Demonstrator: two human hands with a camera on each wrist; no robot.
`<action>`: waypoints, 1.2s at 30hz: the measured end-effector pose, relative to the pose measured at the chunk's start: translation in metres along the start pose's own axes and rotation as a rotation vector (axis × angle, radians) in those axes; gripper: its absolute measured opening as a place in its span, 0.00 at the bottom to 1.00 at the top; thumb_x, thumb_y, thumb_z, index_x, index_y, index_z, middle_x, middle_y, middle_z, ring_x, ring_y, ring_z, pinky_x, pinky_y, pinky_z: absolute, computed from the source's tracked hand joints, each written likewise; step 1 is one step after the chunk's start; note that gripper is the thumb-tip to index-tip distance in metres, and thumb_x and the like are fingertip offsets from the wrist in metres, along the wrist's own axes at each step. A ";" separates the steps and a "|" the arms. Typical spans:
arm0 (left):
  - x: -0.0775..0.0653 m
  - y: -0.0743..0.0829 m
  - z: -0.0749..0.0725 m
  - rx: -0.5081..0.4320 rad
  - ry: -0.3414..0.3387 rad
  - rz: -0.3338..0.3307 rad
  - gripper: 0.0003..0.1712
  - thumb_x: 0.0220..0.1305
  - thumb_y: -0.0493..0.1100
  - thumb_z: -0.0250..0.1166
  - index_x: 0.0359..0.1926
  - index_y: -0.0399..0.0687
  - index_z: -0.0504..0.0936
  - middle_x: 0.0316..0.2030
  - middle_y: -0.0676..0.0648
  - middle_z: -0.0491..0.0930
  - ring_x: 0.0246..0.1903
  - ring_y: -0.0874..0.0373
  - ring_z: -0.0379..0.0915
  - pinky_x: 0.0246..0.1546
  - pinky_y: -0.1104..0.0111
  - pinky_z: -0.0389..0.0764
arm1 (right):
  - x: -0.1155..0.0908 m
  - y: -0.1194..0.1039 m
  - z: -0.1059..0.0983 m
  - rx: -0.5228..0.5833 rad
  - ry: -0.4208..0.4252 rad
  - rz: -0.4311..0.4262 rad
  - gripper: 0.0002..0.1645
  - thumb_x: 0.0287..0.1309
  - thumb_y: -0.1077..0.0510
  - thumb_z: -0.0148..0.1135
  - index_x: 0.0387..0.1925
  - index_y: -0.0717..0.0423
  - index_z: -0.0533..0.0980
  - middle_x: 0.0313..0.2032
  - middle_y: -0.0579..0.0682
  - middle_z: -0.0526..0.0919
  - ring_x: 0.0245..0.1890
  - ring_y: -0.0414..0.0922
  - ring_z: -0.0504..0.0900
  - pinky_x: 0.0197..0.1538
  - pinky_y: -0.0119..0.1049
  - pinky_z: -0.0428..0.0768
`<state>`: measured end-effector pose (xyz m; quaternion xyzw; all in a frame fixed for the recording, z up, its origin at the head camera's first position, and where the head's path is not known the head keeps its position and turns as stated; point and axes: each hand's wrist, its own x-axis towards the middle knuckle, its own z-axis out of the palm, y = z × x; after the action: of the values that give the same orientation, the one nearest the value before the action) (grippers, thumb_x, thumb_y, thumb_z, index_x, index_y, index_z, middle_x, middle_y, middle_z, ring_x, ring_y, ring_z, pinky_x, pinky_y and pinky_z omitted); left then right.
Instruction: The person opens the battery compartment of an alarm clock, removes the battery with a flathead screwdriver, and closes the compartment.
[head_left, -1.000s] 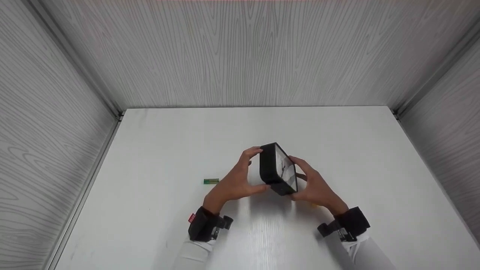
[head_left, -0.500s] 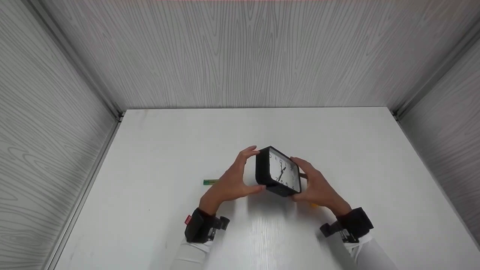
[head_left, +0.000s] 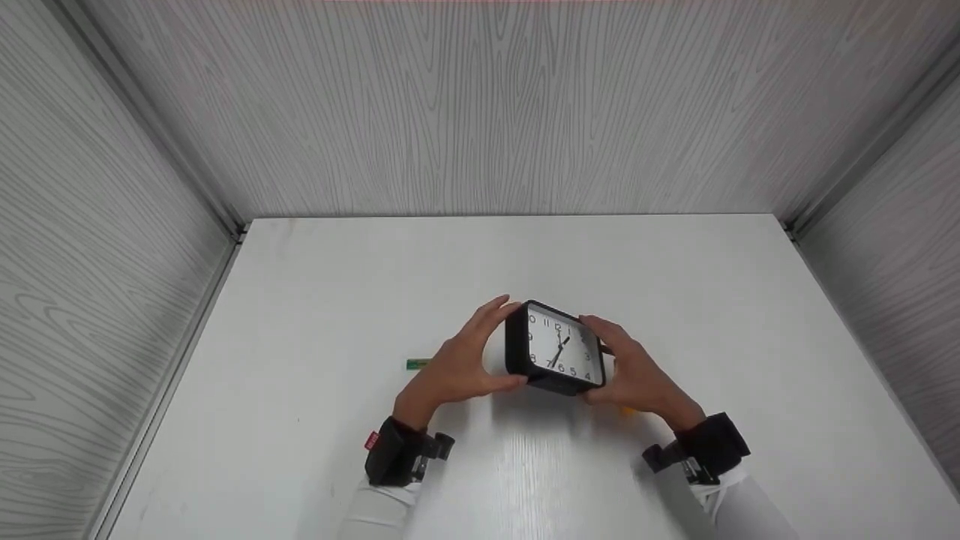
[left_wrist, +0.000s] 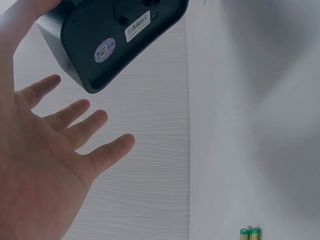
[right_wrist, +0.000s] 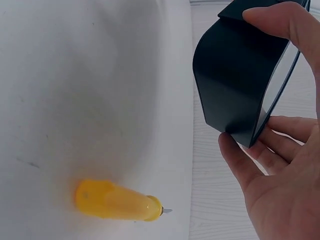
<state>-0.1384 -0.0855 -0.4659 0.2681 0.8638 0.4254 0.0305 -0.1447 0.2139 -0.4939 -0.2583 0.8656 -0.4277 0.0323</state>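
A black rectangular alarm clock (head_left: 566,345) with a white dial is held above the white table, tilted, its face toward the head camera. My right hand (head_left: 637,375) grips its right end; in the right wrist view the thumb lies on one side and fingers on the opposite one. At the clock's other end is my left hand (head_left: 450,367). In the left wrist view its thumb touches the clock, while the other fingers are spread, nearly straight and apart from the casing. The clock's back (left_wrist: 122,35) shows a barcode label, a round sticker and knobs.
Two green-and-gold batteries (left_wrist: 250,234) lie on the table (head_left: 315,300) by my left hand. A yellow tool (right_wrist: 117,200) with a short metal tip, like a stubby screwdriver, lies below my right hand. Grey wood-grain panels (head_left: 480,112) enclose the back and sides.
The clock has turned so its dial faces the head camera more fully. My left hand has moved left and slightly down with the clock's left end; my right hand has shifted slightly right.
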 end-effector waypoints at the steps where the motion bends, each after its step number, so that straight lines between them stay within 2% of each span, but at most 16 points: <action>1: -0.001 0.000 0.000 0.001 -0.006 -0.003 0.55 0.49 0.61 0.73 0.74 0.71 0.53 0.75 0.58 0.49 0.68 0.52 0.63 0.60 0.51 0.74 | 0.000 0.000 0.000 -0.005 -0.002 -0.003 0.65 0.29 0.63 0.78 0.73 0.54 0.58 0.70 0.53 0.64 0.70 0.51 0.63 0.63 0.52 0.74; 8: -0.002 -0.002 0.001 0.012 -0.041 -0.035 0.56 0.48 0.61 0.74 0.74 0.70 0.52 0.75 0.58 0.50 0.70 0.53 0.59 0.61 0.51 0.72 | 0.001 -0.003 -0.002 -0.068 -0.037 0.027 0.65 0.28 0.60 0.77 0.73 0.49 0.58 0.71 0.51 0.62 0.70 0.49 0.62 0.65 0.50 0.72; 14: -0.002 -0.004 0.003 0.048 -0.053 -0.039 0.56 0.48 0.58 0.73 0.75 0.69 0.52 0.76 0.55 0.51 0.71 0.54 0.58 0.62 0.52 0.72 | 0.003 -0.008 -0.001 -0.120 -0.060 0.035 0.64 0.29 0.59 0.76 0.73 0.53 0.57 0.71 0.51 0.62 0.70 0.50 0.62 0.66 0.52 0.70; 26: -0.002 -0.009 0.005 0.083 -0.075 -0.053 0.54 0.48 0.56 0.74 0.74 0.63 0.56 0.71 0.55 0.61 0.68 0.58 0.63 0.64 0.55 0.71 | 0.006 -0.015 -0.003 -0.195 -0.073 0.011 0.65 0.26 0.58 0.77 0.73 0.55 0.58 0.71 0.53 0.63 0.70 0.52 0.63 0.66 0.55 0.68; 31: -0.002 -0.010 0.006 0.107 -0.084 -0.084 0.55 0.46 0.57 0.74 0.74 0.60 0.56 0.71 0.55 0.62 0.66 0.55 0.65 0.63 0.54 0.72 | 0.007 -0.017 -0.003 -0.195 -0.079 0.016 0.66 0.25 0.58 0.77 0.73 0.53 0.57 0.70 0.52 0.63 0.70 0.51 0.62 0.67 0.53 0.68; 36: -0.003 -0.011 0.006 0.169 -0.093 -0.092 0.58 0.45 0.58 0.74 0.75 0.56 0.56 0.71 0.52 0.62 0.65 0.51 0.66 0.62 0.53 0.72 | 0.008 -0.018 -0.003 -0.214 -0.080 -0.005 0.66 0.26 0.58 0.77 0.73 0.55 0.58 0.70 0.52 0.63 0.70 0.50 0.63 0.66 0.52 0.70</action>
<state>-0.1389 -0.0888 -0.4785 0.2490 0.9058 0.3361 0.0673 -0.1446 0.2032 -0.4776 -0.2792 0.9037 -0.3223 0.0381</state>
